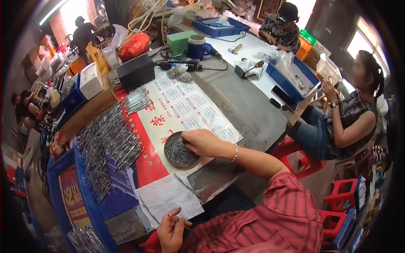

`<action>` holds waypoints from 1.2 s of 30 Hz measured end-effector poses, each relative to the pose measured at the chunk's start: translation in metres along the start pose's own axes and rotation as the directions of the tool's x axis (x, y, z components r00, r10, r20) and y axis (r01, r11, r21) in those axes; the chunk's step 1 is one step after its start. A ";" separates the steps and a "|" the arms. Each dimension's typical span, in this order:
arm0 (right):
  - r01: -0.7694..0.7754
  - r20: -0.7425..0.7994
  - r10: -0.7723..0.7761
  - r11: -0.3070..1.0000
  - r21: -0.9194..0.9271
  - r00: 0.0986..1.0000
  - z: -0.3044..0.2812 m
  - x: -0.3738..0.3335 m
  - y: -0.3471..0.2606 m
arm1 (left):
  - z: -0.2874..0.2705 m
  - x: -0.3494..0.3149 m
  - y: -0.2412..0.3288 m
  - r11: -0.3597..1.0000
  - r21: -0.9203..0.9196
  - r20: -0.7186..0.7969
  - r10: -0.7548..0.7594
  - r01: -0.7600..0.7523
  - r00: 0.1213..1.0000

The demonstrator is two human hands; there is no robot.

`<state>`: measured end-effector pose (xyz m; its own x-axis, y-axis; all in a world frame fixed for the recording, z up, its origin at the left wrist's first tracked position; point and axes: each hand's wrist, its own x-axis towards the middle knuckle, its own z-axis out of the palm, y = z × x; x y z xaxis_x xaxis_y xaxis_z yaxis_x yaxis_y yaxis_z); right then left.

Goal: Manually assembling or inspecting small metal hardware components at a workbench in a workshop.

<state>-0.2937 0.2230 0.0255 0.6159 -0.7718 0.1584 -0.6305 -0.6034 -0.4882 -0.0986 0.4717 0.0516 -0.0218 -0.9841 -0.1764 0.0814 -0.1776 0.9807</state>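
My right hand point(202, 142) is at the right rim of a round metal dish point(171, 163) full of short grey metal pins point(180, 152). Its fingers are bent down into the dish, and their tips are hidden. Low in the picture, my left hand point(171, 232) is held palm up in front of me with its fingers curled in; anything in them is too small to make out. Between the hands lies a white cloth or paper sheet point(168, 197) with a thin metal rod point(186, 184) across its corner. Many slender metal pieces point(110, 137) are heaped at the left.
The dish stands on a red and white calendar sheet point(185, 105). A blue tray point(80, 168) edges the left side. Farther back are a dark box point(136, 71), a blue mug point(196, 47) and another blue tray point(293, 76). Other people sit around the table.
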 end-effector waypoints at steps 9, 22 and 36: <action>0.093 -0.074 -0.074 0.954 0.286 0.994 -0.008 -0.005 -0.006 | -0.001 0.001 -0.005 0.992 0.048 -0.022 0.118 -0.117 0.993; -0.424 0.422 -0.038 -0.055 0.904 0.906 0.008 -0.074 -0.088 | -0.001 0.000 -0.017 0.991 -0.108 -0.022 0.082 -0.084 0.996; -0.406 0.413 -0.137 0.082 0.910 0.900 -0.002 -0.082 -0.103 | 0.000 0.006 -0.012 0.989 0.028 -0.012 0.146 -0.146 0.989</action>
<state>-0.2805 0.3483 0.0641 0.8359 -0.5292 -0.1453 0.1289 0.4466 -0.8854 -0.0992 0.4676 0.0391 0.0022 -0.9995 -0.0319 0.0559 -0.0317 0.9979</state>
